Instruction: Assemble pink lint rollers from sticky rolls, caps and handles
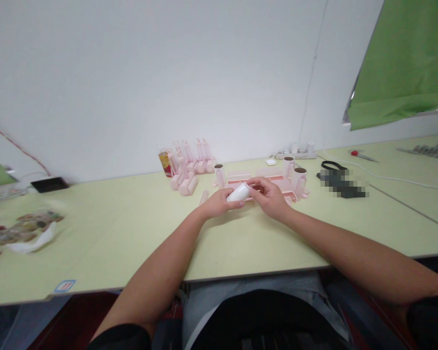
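Note:
A white lint roll is held tilted above the table, its right end higher. My left hand is closed around its lower left part, with the thumb on the near side. At the upper right end, the thumb and fingers of my right hand pinch its edge. Just behind my hands lies a pink tray. Upright lint rolls with brown cores stand near it: one roll to the left, another roll and a third roll to the right.
Pink lint rollers stand grouped at the back left beside a yellow and red carton. A power strip lies along the wall. Rightward are a black strap and a red-tipped tool. Bagged items lie far left.

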`<state>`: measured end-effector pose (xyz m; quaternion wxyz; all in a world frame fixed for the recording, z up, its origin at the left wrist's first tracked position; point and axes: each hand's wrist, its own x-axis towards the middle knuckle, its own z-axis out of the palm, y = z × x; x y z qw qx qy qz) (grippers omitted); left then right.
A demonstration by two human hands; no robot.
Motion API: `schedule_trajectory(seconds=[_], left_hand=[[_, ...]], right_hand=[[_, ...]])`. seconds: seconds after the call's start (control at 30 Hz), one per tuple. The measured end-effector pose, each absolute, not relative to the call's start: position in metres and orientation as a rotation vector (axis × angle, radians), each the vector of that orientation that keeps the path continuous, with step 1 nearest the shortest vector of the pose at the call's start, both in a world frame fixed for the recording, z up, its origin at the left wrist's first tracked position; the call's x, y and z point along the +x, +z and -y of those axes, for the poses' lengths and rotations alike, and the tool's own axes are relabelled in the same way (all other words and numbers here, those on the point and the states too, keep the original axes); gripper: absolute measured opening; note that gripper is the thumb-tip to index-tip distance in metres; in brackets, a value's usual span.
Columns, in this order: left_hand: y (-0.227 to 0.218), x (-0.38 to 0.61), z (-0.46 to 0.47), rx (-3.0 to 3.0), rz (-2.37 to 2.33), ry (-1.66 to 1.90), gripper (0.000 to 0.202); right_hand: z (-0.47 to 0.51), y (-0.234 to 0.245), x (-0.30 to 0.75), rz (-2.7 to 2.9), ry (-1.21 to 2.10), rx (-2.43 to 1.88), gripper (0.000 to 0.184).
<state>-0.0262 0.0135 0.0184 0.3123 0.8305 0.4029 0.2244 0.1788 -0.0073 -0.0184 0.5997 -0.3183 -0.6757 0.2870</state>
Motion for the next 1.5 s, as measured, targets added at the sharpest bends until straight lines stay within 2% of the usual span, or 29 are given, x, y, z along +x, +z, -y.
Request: schedule_trajectory(seconds=[0.37, 0.43, 0.57, 0.63, 0.8, 0.93, 1.13, 1.23, 1.37, 1.5], left_hand=[[0.021, -0.025, -0.012, 2.185, -1.043, 0.596, 0.055], [0.021, -0.025, -0.012, 2.181, -1.047, 0.599, 0.055], [0.022, -0.025, -0.01, 2.171, -1.061, 0.606, 0.058], [0.023, -0.025, -0.011, 2.175, -1.076, 0.606, 0.058], [0.018, -0.027, -0.015, 2.187, -1.022, 0.606, 0.055], [0.012, -0.028, -0.021, 2.198, -0.973, 0.566, 0.055], [0.014, -0.029, -0.02, 2.195, -1.012, 0.573, 0.055], [0.017, -0.027, -0.017, 2.167, -0.991, 0.563, 0.056], [0.022, -0.024, -0.012, 2.141, -0.964, 0.587, 0.058], [0.026, -0.022, -0.008, 2.111, -0.902, 0.609, 0.053]], right_hand=[[0.009, -0.019, 0.177, 1.563, 0.681, -0.723, 0.027], [0.009, -0.02, 0.177, 1.543, 0.681, -0.732, 0.038], [0.01, -0.018, 0.176, 1.453, 0.613, -0.769, 0.078], [0.011, -0.016, 0.176, 1.422, 0.54, -0.799, 0.086], [0.015, -0.015, 0.179, 1.715, 0.599, -0.782, 0.073], [0.019, -0.014, 0.18, 2.031, 0.615, -0.742, 0.077], [0.022, -0.012, 0.179, 2.031, 0.515, -0.793, 0.086], [0.021, -0.013, 0.179, 2.021, 0.49, -0.789, 0.084], [0.017, -0.018, 0.178, 1.922, 0.561, -0.795, 0.079], [0.018, -0.018, 0.176, 1.774, 0.689, -0.804, 0.081]])
